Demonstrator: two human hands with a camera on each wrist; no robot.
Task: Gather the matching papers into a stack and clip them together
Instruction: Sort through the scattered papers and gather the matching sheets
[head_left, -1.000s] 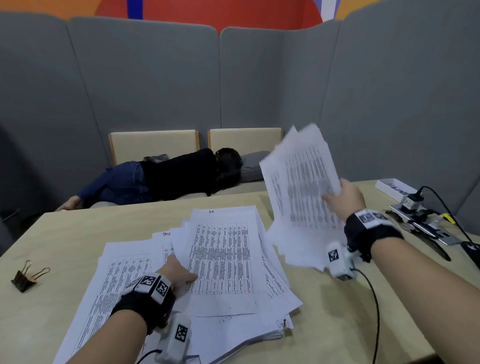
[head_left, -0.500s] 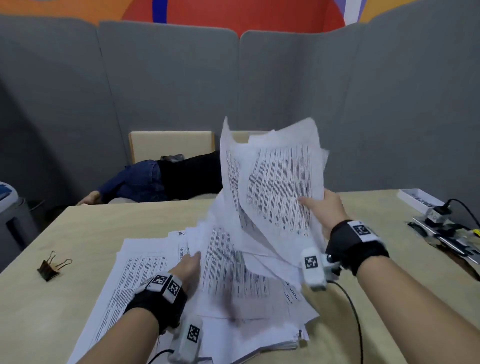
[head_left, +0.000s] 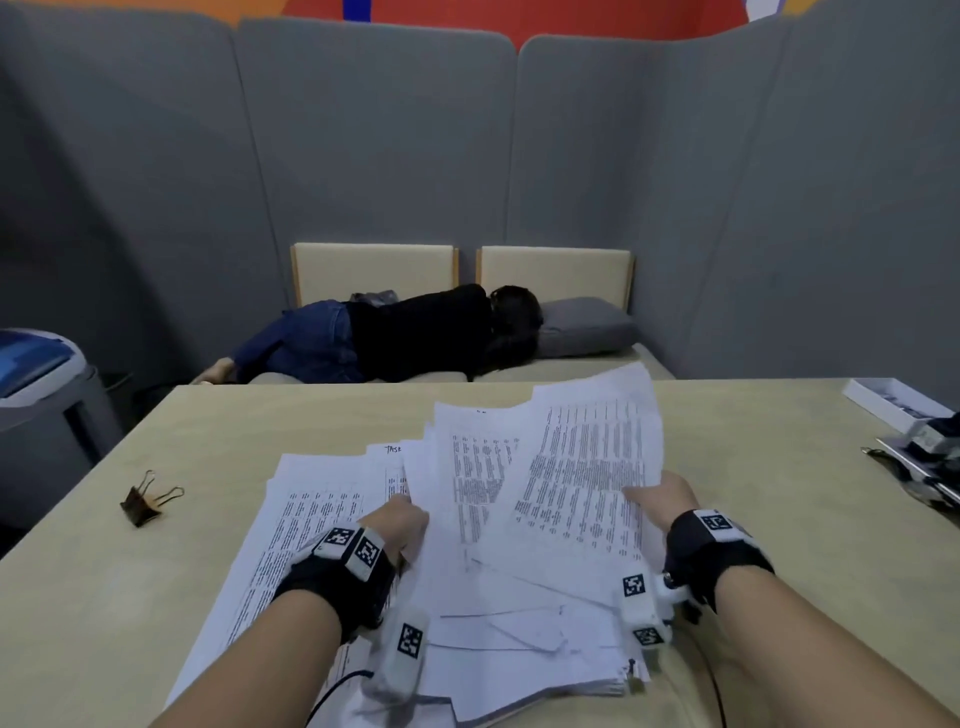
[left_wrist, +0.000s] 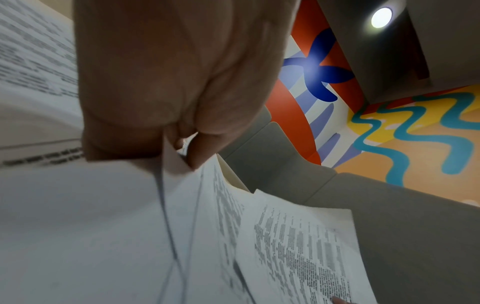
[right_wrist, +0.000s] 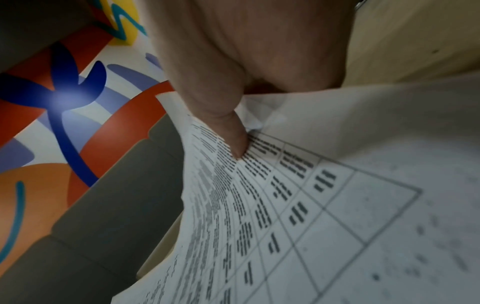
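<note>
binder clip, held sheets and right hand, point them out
binder clip (head_left: 141, 505), head view, on its dark body
held sheets (head_left: 587, 467), head view, on the printed top page
right hand (head_left: 662, 499), head view, back of hand

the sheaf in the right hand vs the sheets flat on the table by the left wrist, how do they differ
The sheaf is lifted and curved, its far edge in the air; the flat sheets lie on the table. The right hand holds the sheaf by its edge, thumb on top; no hand holds the flat sheets. Both are white pages of printed tables.
</note>
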